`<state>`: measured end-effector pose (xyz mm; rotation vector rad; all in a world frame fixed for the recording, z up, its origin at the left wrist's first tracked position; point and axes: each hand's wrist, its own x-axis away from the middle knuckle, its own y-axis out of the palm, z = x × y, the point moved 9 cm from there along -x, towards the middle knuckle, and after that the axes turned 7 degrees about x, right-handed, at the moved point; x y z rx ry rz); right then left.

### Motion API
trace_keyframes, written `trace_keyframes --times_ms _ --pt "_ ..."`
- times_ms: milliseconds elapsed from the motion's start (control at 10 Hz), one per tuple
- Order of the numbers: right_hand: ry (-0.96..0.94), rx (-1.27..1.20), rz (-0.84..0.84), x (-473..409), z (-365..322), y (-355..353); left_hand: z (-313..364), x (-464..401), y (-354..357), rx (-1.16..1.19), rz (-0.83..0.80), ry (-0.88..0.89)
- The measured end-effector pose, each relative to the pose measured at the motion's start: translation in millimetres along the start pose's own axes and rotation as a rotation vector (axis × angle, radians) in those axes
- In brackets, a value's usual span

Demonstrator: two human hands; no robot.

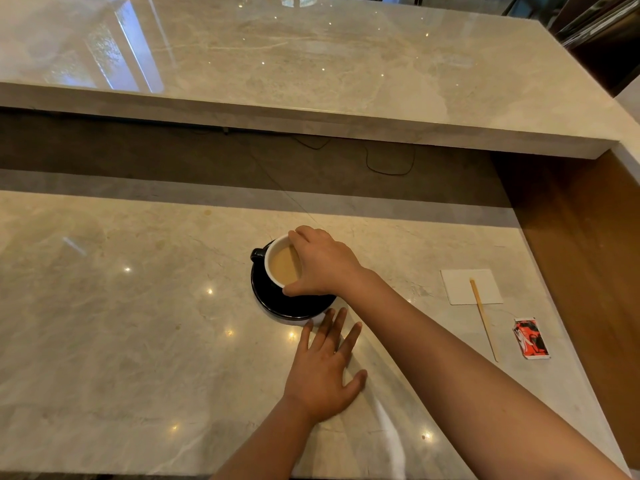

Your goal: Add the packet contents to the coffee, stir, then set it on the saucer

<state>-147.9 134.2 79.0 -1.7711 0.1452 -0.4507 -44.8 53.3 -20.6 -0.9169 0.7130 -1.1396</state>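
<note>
The round cup, black outside and white inside [277, 268], is full of light brown milky coffee. It sits on the round black saucer [294, 306], a little toward the far left side of it, with its small black handle pointing left. The right hand [322, 265] comes down over the top of the cup, fingers and thumb wrapped around the rim, so it is holding the cup. The left hand [325, 368] lies flat and open on the counter just in front of the saucer, with its fingertips at the saucer's edge. It holds nothing.

Off to the right, well apart from the cup, a thin wooden stir stick [483, 317] lies with one end on a white square paper napkin [464, 282]. Near it lies a small red and black packet [530, 338]. It looks torn at the top, so it is likely empty. All of this rests on the shiny pale marble counter [138, 306].

The pouring and stirring look done, since the stick is put down and the packet is set aside. The cup seems to be on the saucer already. What is left is likely just letting go of the cup.
</note>
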Motion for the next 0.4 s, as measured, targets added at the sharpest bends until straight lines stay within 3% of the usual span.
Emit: trace_keyframes --times_ms 200,400 --pt "0.066 -0.077 0.008 11 12 -10 2 1 0 0.007 0.006 0.013" --pt "0.270 -0.017 0.137 54 57 -16 -1 1 4 0.000 0.017 0.020"
